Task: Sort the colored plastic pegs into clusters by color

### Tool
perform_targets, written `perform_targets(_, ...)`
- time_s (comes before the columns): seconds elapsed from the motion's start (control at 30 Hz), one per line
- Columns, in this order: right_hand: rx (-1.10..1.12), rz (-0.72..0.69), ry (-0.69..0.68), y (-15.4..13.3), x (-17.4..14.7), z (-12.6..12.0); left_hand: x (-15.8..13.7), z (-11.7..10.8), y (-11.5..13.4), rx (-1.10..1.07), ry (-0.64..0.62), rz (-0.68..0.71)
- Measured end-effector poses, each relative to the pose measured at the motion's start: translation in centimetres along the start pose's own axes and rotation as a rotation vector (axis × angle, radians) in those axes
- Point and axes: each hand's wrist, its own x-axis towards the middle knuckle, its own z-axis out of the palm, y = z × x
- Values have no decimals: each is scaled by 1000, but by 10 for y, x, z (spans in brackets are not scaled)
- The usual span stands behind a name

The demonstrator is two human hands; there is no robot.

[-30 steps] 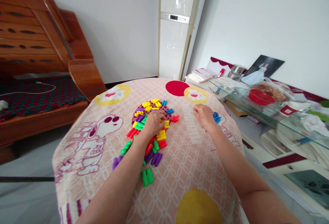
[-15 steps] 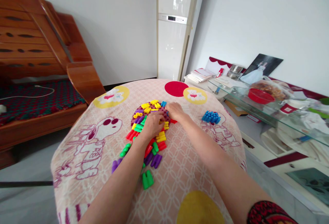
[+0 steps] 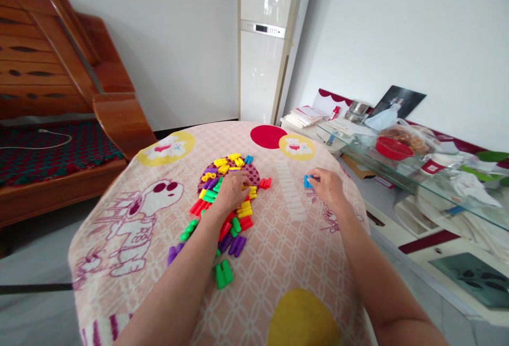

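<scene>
My left hand (image 3: 233,189) rests over the heap of plastic building pieces, its fingers curled down among them; whatever they grip is hidden. Around it lie yellow pieces (image 3: 244,209), green pieces (image 3: 209,196), red pieces (image 3: 198,207) and purple pieces (image 3: 237,246), paired tubes in shape. At the right of the table, the fingers of my right hand (image 3: 328,186) close on blue building pieces (image 3: 307,181), mostly covered by the hand. A small red piece (image 3: 265,183) sits apart, right of the heap.
A patterned cloth (image 3: 294,256) covers the round table. To the right stands a glass-topped cabinet (image 3: 358,150) with a red bowl (image 3: 394,148), papers (image 3: 304,116) and a photo (image 3: 395,106). A wooden bench (image 3: 115,123) is on the left, a tall white appliance (image 3: 260,70) behind.
My right hand has moved right, from the heap's far edge to the blue pieces. My left hand stays over the heap. The view has shifted slightly.
</scene>
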Motion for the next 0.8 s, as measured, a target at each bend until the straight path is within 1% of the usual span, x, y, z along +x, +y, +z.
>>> perform_targets(0.07,4,72,83,18,-9,-3,0,0,0,-2,4,2)
perform_targets(0.13,-20,101,147,32,-14,-3,0,0,-1,-4,3,-1)
perform_targets(0.2,-70,123,180,43,-18,-1,-1,0,-1,-4,1,-3)
perform_targets(0.3,-138,151,175,50,-20,6,-1,-1,-1,-9,2,0)
perform_targets(0.43,-209,153,112,51,-22,12,-1,-1,-1,-15,1,7)
perform_targets(0.5,-255,156,104,48,-24,11,0,0,-1,-13,-5,8)
perform_targets(0.57,-288,147,146,43,-25,9,0,1,-2,-6,-9,6)
perform_targets(0.67,-242,52,214,25,-20,9,-1,3,-3,4,-6,3)
perform_targets(0.73,-165,-44,186,6,-10,16,-2,3,-3,2,-2,8)
perform_targets(0.8,-94,-128,106,-18,4,29,-2,3,-2,-3,-4,20)
